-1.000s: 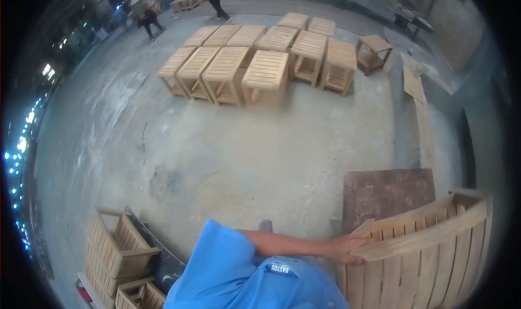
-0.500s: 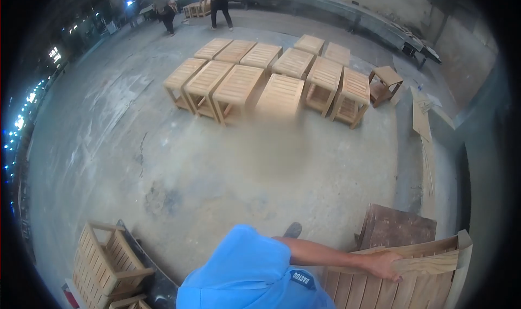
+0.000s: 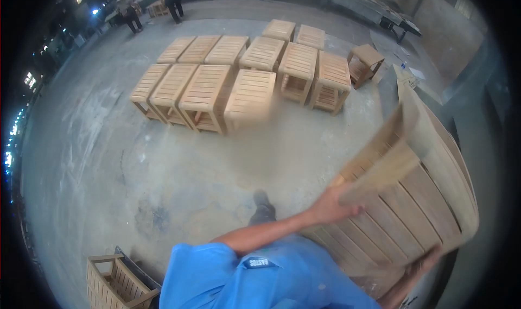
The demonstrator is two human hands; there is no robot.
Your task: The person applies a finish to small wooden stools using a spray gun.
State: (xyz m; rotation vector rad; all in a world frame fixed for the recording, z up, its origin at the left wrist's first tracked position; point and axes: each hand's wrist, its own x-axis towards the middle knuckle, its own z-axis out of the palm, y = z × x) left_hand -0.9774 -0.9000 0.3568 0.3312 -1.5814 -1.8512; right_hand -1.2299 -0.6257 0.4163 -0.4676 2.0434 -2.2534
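A large slatted wooden piece of furniture (image 3: 391, 216) stands tilted at the right, close in front of my body. My left hand (image 3: 339, 203) is closed on a wooden rail at its upper left side, with the arm stretched across in front of me. At its lower right edge, my right hand (image 3: 426, 263) presses against the wood; its fingers are partly hidden and blurred. The far end of the piece rises toward the upper right.
Several slatted wooden stools (image 3: 203, 89) stand in rows on the concrete floor (image 3: 184, 173). One small stool (image 3: 366, 64) is apart at the right. A slatted wooden frame (image 3: 116, 282) lies at lower left. Two people (image 3: 172, 2) stand far back.
The slatted piece has risen and tilted upward at the right. My left hand has come up with it, and my right hand has come into view. The whole view has shifted.
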